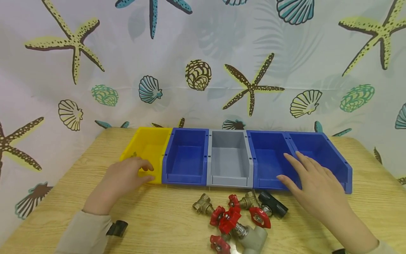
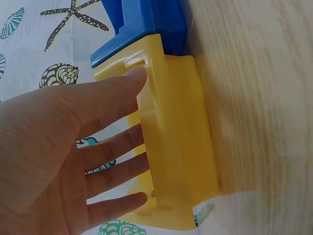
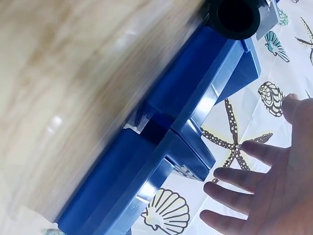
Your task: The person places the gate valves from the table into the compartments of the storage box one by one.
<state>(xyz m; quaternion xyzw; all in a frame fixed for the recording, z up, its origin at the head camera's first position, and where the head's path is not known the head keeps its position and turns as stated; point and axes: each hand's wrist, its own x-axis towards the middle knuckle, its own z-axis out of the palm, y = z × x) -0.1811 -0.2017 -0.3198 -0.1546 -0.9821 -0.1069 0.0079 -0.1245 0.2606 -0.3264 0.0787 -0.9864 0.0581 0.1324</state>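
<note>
At the front of the yellow bin point(image 1: 142, 141), my left hand point(image 1: 127, 176) hovers with its fingers apart and loosely bent. In the left wrist view its thumb and fingertips lie close to the bin's front lip point(image 2: 166, 142); whether they touch it I cannot tell. My right hand point(image 1: 317, 183) is held over the two right-hand blue bins point(image 1: 269, 155), fingers spread, nothing in it. Between the hands, in front of the bins, lies a cluster of valves with red handles, among them a brass valve point(image 1: 203, 204), a grey valve point(image 1: 253, 238) and a black one point(image 1: 273, 204).
Five-bin row: another blue bin point(image 1: 187, 158) stands beside the yellow one, then a grey bin point(image 1: 229, 158). All stand on a wooden table point(image 1: 158, 218) before a curtain point(image 1: 177, 42) printed with shells and starfish. A black object point(image 1: 117, 228) shows beside the left sleeve.
</note>
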